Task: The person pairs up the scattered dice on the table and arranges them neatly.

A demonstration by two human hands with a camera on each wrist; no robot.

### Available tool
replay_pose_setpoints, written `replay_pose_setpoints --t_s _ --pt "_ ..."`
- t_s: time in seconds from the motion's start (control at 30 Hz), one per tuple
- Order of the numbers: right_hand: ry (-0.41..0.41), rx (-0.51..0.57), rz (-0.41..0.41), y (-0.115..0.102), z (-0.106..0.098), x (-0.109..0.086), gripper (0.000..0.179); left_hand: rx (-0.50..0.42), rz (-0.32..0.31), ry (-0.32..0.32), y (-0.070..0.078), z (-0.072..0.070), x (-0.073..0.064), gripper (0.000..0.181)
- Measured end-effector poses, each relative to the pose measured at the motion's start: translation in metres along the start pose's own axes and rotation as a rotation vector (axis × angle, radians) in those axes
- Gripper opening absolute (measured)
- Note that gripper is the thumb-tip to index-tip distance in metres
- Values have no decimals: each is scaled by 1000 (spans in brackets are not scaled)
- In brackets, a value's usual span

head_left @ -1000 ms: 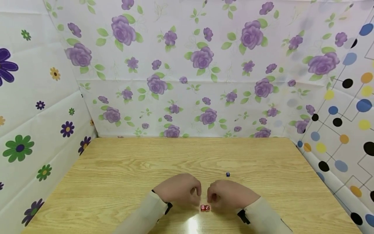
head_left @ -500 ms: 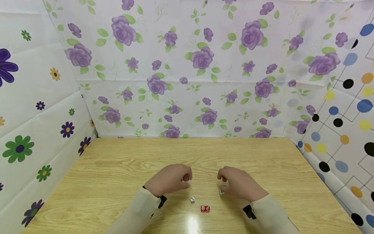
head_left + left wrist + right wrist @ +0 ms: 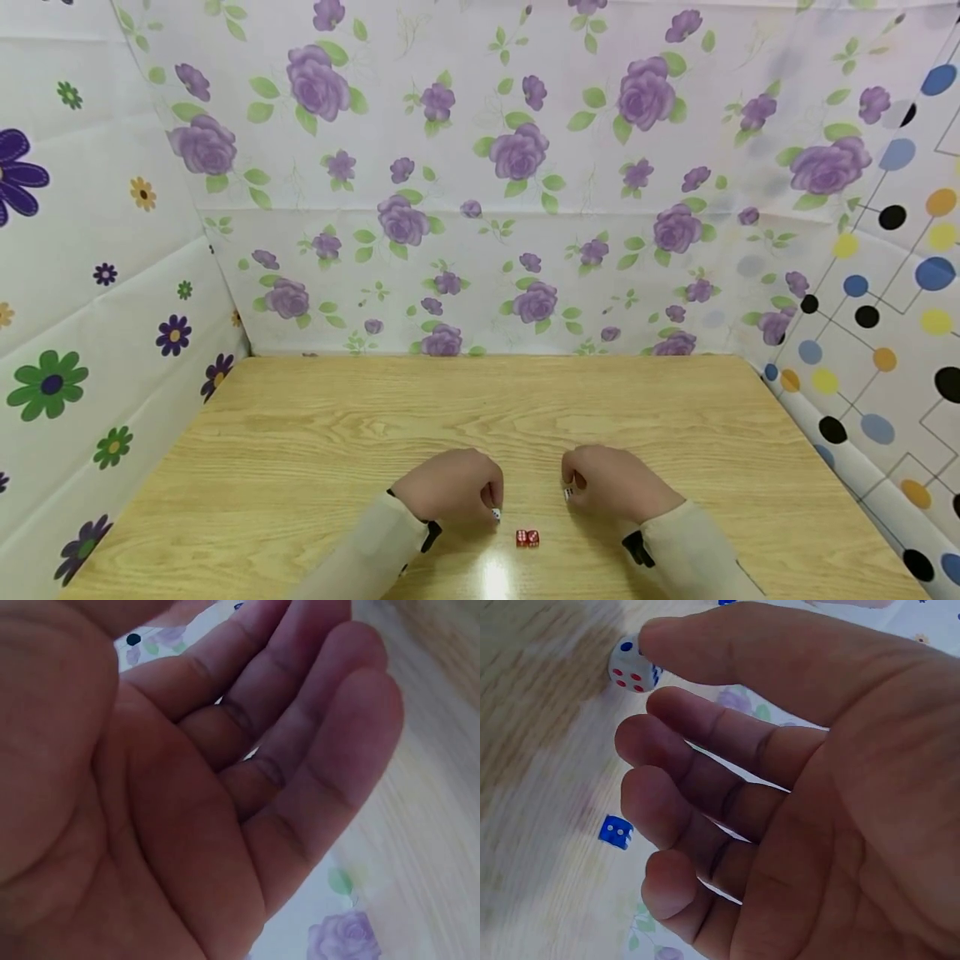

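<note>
Two red dice (image 3: 527, 538) sit side by side near the table's front, between my hands. My left hand (image 3: 453, 487) pinches a white die (image 3: 496, 515) at its fingertips, left of the red pair. Farther right, my right hand (image 3: 618, 482) holds another white die (image 3: 567, 493) between thumb and index finger, low at the table. In the right wrist view, this white die (image 3: 632, 666) shows red and blue pips against the thumb tip. Below it lies a blue die (image 3: 616, 832), beyond the curled fingers; the hands hide it in the head view.
The wooden table (image 3: 337, 417) is bounded by a floral cloth (image 3: 480, 208) at the back. Cloths with flowers on the left and dots on the right stand along its sides. A blue speck shows at the top of the right wrist view.
From beside the red dice, both hands moved apart and away, leaving white dice uncovered. Since then the left hand has come back and taken a white die; the right has closed on the other.
</note>
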State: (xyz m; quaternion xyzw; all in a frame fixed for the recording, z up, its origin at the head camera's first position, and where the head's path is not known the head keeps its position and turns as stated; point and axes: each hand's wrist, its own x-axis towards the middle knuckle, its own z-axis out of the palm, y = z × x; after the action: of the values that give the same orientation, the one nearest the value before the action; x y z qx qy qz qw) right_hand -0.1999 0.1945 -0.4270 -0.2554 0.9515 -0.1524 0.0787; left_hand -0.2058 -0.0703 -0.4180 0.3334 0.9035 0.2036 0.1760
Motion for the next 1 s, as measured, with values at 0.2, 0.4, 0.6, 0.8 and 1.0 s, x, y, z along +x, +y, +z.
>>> replay_pose_setpoints --t_s 0.2,0.4,0.6,0.8,1.0 --pt "13 -15 -32 1 3 0 15 -5 14 11 1 4 1 15" --pt "7 -18 -22 1 3 0 15 -5 24 12 0 4 1 18" --pt "21 -23 2 0 2 0 15 35 27 41 -6 4 3 15" --pt "36 -22 2 0 2 0 11 79 39 70 -9 3 3 13" --pt "63 -47 13 0 3 1 13 78 38 101 -7 1 3 14"
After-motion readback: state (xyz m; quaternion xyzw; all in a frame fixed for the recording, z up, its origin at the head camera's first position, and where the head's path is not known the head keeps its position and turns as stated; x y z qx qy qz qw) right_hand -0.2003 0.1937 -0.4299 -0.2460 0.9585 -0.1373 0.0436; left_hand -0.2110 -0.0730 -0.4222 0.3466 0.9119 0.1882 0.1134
